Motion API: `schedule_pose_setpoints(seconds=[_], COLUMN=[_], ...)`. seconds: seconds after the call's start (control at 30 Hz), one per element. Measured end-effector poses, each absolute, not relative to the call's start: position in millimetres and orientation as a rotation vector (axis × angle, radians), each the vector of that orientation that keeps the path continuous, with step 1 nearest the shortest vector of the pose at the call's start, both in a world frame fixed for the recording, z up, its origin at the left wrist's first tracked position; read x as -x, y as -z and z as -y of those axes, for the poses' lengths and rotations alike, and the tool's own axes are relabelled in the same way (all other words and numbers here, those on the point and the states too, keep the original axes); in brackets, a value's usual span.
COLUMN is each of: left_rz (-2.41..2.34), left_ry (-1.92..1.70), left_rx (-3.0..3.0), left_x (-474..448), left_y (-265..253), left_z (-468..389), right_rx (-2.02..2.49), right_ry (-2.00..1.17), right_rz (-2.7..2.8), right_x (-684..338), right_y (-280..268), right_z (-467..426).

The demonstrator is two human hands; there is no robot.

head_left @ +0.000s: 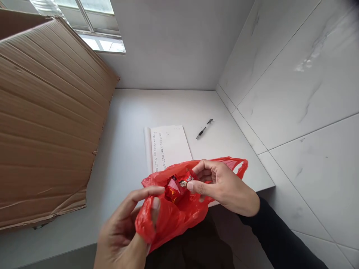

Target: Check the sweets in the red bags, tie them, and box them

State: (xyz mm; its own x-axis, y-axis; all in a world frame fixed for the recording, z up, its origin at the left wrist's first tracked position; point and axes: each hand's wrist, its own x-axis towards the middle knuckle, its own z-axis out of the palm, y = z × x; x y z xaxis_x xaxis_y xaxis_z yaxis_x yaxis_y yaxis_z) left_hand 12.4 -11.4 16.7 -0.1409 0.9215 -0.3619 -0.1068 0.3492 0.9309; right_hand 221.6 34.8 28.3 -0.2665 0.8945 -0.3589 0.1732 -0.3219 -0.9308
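Red packet (190, 175): seen at the open mouth of the bag, pinched by the right hand; a small printed figure is shown on its wrapper.
Other red wrapping (172, 191): seen just beside the packet, inside the bag; whether it is a separate piece cannot be told.
Right hand (224, 183): the packet is grasped between thumb and fingers; the wrist is met by a black sleeve (280, 235).
Left hand (123, 228): the near left side of the bag is gripped, with plastic bunched under the thumb; the forefinger is stretched toward the wrapping.
Red bag (182, 220): spread open between both hands, with a handle loop seen at its right end.
Notebook (174, 144): laid open beyond the bag, its lower part hidden; columns of handwritten numbers are seen on the page.
Pen (200, 133): laid aslant to the right of the notebook, apart from it.
White table (129, 119): the notebook and pen are borne on it.
Cardboard box (53, 123): placed at the left.
Surroundings: the table is bordered by a tiled wall (303, 97) at the right; a window (97, 18) is seen at upper left.
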Motion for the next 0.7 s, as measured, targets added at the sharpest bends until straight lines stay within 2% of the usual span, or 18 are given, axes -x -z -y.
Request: schedule_pose_setpoints(seconds=[0.2, 0.7], left_rz=[-1.315, -1.133], left_ry=[-0.902, -0.956], left_rx=[-0.873, -0.824], left_x=[-20, -25], left_y=[-1, -6], left_z=[-2, 7], right_rx=[1.27, 1.027], right_ry=[-1.786, -1.785], right_rz=[1.11, 1.042], right_x=[-220, -214], right_y=[-27, -19], right_z=[-27, -18])
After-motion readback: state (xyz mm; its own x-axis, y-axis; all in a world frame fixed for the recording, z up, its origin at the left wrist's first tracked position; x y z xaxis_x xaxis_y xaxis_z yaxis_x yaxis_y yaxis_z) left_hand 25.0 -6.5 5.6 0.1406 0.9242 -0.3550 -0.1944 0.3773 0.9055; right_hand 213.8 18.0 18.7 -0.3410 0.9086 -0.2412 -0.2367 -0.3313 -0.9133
